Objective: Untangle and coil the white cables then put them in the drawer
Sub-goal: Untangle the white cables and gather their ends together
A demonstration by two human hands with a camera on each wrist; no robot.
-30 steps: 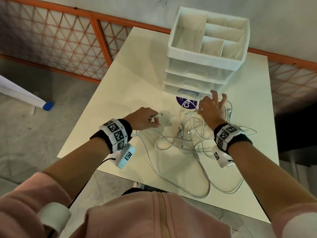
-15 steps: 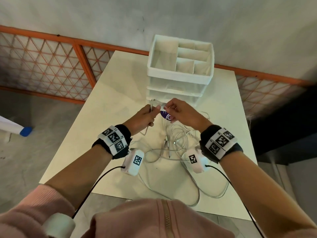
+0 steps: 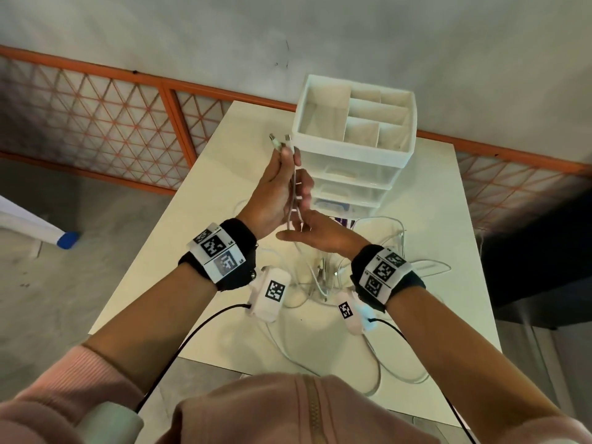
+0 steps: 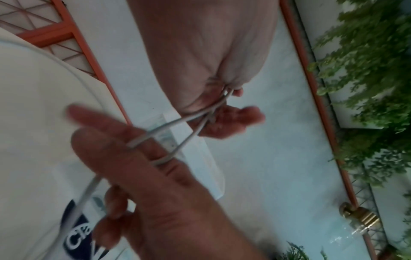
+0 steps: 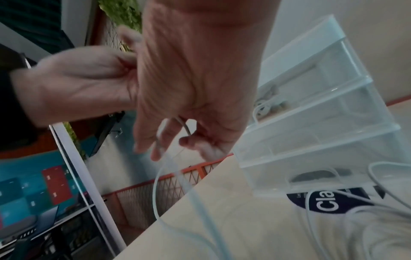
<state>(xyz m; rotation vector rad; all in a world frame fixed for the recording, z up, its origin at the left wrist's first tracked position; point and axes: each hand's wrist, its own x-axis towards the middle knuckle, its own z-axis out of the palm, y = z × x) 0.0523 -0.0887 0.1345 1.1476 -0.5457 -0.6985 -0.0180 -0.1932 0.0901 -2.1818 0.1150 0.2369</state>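
Note:
My left hand [image 3: 286, 152] is raised in front of the white drawer unit [image 3: 352, 149] and pinches two ends of a white cable [image 3: 293, 187], whose plugs [image 3: 280, 139] stick up above its fingers. Both strands hang down and pass between the fingers of my right hand [image 3: 301, 225], which curls loosely round them just below. In the left wrist view, the strands [image 4: 189, 117] spread from the left hand's pinch [image 4: 229, 93] to the right hand's fingers [image 4: 133, 133]. The rest of the cables lie tangled [image 3: 323, 277] on the table [image 3: 224, 187] under my wrists.
The drawers of the unit [image 5: 311, 114] are closed; a coiled white thing [image 5: 264, 103] shows through one. A dark round label [image 3: 344, 222] lies at its foot. Cable loops [image 3: 400, 376] reach the table's near edge. An orange lattice fence [image 3: 112, 123] runs behind.
My left hand has lifted the cable ends from table height to the top of the drawer unit. My right hand came across from the tangle, met it, and now holds the strands lower down.

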